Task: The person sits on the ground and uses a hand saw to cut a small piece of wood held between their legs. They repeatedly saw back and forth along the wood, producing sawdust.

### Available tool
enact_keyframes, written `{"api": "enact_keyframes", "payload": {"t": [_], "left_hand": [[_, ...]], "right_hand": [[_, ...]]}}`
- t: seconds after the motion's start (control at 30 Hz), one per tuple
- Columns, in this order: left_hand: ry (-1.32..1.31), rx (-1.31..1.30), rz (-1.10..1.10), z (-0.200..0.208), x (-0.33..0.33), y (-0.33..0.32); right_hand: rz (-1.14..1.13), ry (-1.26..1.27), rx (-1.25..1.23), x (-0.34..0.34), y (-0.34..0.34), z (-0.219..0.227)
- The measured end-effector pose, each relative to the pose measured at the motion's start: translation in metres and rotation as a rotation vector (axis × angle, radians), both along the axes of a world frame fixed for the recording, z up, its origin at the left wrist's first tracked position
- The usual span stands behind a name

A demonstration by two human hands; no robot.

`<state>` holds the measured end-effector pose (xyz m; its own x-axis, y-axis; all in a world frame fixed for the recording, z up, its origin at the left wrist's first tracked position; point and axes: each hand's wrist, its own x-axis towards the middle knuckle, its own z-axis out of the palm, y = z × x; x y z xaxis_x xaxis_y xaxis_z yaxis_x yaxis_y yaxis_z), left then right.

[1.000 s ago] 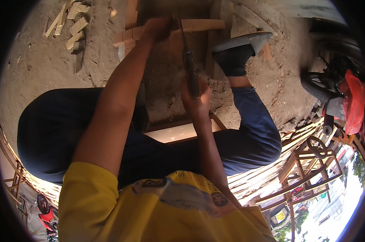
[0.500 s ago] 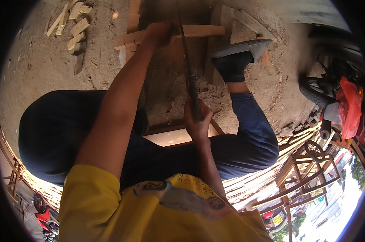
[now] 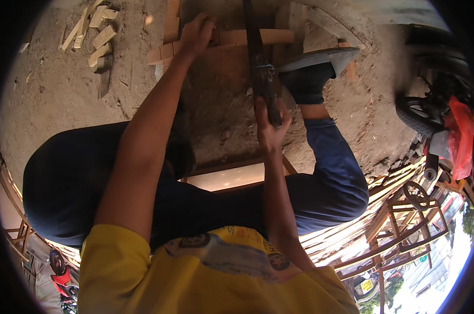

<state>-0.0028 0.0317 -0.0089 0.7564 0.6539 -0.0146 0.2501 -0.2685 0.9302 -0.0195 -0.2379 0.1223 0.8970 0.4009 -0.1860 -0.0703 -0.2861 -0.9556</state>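
In the head view, the curved wooden strip [image 3: 234, 39] lay crosswise ahead of the person. The right grip [image 3: 273, 118] was wrapped firmly around the handle [image 3: 269, 94] of a long-bladed hand tool [image 3: 254, 44], on the person's side of the strip; the dark blade passed across in front of the strip, right of its middle. The left grip [image 3: 196, 35], fingers partly curled, overlapped the strip left of its middle; whether it held the wood could not be told. Wood offcuts [image 3: 104, 36] lay on the soil [image 3: 132, 86] well left of the strip. A grey shoe [image 3: 347, 56] stood near its right end, and a red plastic bag [image 3: 461, 138] showed far to its right.
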Motion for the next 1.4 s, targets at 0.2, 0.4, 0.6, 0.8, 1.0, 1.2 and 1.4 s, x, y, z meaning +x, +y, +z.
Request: {"api": "enact_keyframes", "payload": {"t": [0.2, 0.4, 0.6, 0.8, 1.0, 1.2, 1.4], "left_hand": [[0.318, 0.199, 0.111, -0.001, 0.011, 0.003], [0.613, 0.329, -0.084, 0.02, 0.018, -0.013], [0.684, 0.359, -0.031, 0.02, 0.021, -0.015], [0.771, 0.289, -0.012, 0.026, 0.026, -0.015], [0.789, 0.255, -0.063, 0.029, 0.026, -0.015], [0.774, 0.279, -0.022, 0.031, 0.025, -0.016], [0.754, 0.289, -0.061, 0.028, 0.024, -0.016]], "right_hand": [[0.024, -0.174, 0.037, 0.002, -0.005, 0.011], [-0.04, -0.153, 0.006, 0.003, 0.008, 0.006], [0.005, -0.1, -0.065, 0.007, 0.035, -0.011], [0.0, 0.038, 0.001, 0.007, 0.053, -0.019], [0.068, -0.097, -0.06, 0.002, 0.056, -0.029], [0.102, -0.057, -0.142, -0.035, 0.001, -0.012], [0.095, 0.051, -0.129, -0.014, 0.029, -0.014]]}}
